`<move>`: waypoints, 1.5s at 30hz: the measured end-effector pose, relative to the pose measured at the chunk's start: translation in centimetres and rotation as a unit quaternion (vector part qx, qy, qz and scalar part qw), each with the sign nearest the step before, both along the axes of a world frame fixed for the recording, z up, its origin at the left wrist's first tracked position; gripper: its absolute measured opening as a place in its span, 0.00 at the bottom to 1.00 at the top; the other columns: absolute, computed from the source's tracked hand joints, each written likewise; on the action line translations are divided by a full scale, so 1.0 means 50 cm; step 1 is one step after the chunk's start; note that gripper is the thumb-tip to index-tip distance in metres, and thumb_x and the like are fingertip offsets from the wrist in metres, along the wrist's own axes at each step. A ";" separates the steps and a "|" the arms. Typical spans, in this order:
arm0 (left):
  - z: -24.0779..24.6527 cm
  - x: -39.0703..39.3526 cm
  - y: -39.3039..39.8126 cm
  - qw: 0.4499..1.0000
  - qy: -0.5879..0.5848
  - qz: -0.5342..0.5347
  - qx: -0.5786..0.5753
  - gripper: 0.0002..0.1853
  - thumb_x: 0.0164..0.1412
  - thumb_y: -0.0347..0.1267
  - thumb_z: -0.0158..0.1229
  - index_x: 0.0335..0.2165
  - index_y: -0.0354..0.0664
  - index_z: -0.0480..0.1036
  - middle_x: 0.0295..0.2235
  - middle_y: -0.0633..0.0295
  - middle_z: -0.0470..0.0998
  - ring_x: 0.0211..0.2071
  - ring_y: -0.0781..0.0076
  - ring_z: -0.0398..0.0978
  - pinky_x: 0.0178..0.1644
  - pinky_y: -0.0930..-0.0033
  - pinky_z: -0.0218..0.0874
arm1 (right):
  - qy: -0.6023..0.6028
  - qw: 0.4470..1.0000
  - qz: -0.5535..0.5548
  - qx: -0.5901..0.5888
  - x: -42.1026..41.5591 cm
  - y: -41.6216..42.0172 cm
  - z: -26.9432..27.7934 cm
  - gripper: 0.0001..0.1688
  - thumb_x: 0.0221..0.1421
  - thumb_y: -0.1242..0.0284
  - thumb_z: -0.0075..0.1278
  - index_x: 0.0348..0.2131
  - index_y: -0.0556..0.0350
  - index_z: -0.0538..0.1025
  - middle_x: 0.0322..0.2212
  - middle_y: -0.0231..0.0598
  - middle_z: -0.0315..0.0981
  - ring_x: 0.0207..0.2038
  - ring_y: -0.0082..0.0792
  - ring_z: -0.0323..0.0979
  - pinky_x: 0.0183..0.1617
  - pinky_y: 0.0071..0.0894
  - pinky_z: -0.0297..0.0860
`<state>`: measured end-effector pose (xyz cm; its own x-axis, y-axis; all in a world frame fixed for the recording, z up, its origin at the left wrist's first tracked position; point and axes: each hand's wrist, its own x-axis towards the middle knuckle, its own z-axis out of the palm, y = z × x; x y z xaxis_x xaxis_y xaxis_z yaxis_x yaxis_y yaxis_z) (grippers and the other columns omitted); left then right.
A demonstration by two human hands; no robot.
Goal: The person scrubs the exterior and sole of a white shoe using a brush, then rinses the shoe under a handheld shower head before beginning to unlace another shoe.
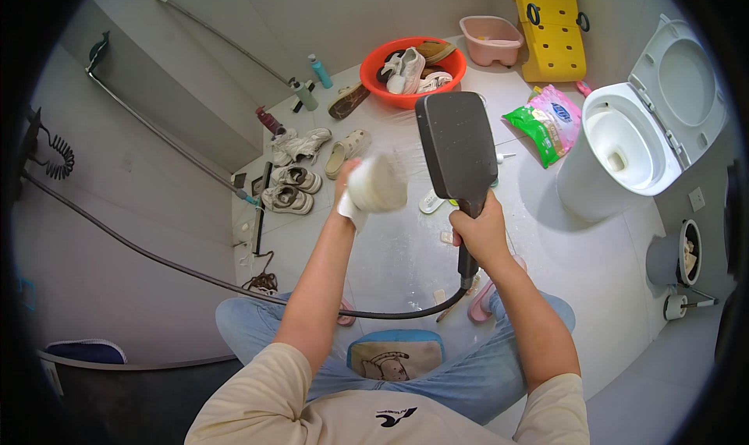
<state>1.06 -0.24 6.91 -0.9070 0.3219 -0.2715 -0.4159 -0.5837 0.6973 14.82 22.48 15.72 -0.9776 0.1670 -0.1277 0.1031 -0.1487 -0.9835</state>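
Note:
My right hand (481, 230) grips the handle of a dark grey shower head (457, 144), whose hose curves away to the left wall. Fine streaks of water show between the shower head and a whitish, motion-blurred item (378, 184), perhaps a shoe. That item is at my left hand (347, 179), which is mostly hidden behind it; its fingers cannot be made out. A beige clog (346, 152) lies on the floor just beyond my left hand. Several pale sneakers (287, 198) stand in a group to the left. Below my hands, the tiles (392, 263) are wet.
A red basin (364, 73) holds several shoes at the back, beside a pink tub (490, 50). On the right are a detergent bag (547, 123), an open toilet (620, 146) and a waste bin (664, 261). Bottles (304, 96) stand near the left wall. The shower hose (175, 265) crosses above my lap.

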 end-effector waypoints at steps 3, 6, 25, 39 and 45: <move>-0.020 0.017 0.023 0.982 0.021 -0.051 -0.180 0.17 0.55 0.36 0.53 0.41 0.37 0.68 0.33 0.59 0.75 0.30 0.68 0.75 0.37 0.68 0.68 | -0.004 1.000 0.020 -0.013 0.001 0.000 -0.008 0.19 0.37 0.79 0.48 0.34 0.63 0.64 0.20 0.35 0.64 0.12 0.25 0.64 0.15 0.25 0.63; -0.034 0.047 0.051 0.947 0.097 -0.033 -0.305 0.22 0.51 0.36 0.59 0.42 0.35 0.68 0.37 0.57 0.75 0.36 0.68 0.74 0.42 0.66 0.65 | -0.024 1.000 0.018 -0.004 0.000 -0.004 -0.016 0.20 0.37 0.78 0.48 0.35 0.64 0.63 0.21 0.36 0.65 0.12 0.26 0.64 0.15 0.25 0.63; -0.021 0.075 0.062 0.635 0.351 0.007 -0.688 0.29 0.37 0.39 0.67 0.34 0.31 0.63 0.24 0.47 0.73 0.35 0.44 0.68 0.41 0.54 0.60 | -0.059 0.995 0.051 0.054 -0.001 -0.022 -0.031 0.24 0.37 0.76 0.49 0.38 0.67 0.61 0.23 0.42 0.67 0.14 0.30 0.68 0.18 0.27 0.66; -0.047 0.130 0.095 0.473 0.505 -0.010 -0.722 0.23 0.42 0.32 0.61 0.38 0.36 0.66 0.18 0.58 0.73 0.26 0.59 0.72 0.41 0.61 0.57 | -0.054 0.998 0.000 0.025 -0.011 -0.013 -0.026 0.18 0.41 0.79 0.47 0.35 0.63 0.60 0.18 0.37 0.65 0.13 0.27 0.66 0.17 0.25 0.64; -0.052 0.135 0.097 0.479 0.504 -0.024 -0.718 0.23 0.41 0.32 0.62 0.38 0.36 0.66 0.17 0.58 0.72 0.25 0.59 0.72 0.40 0.61 0.57 | -0.044 0.999 -0.023 0.002 -0.012 -0.009 -0.027 0.16 0.42 0.81 0.46 0.34 0.62 0.61 0.18 0.36 0.63 0.13 0.26 0.64 0.16 0.25 0.64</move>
<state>7.82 4.60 4.31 -0.8112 0.4865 0.3245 0.5660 0.7927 0.2266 14.21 22.03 14.36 -0.9540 0.2117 -0.2121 0.1824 -0.1511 -0.9715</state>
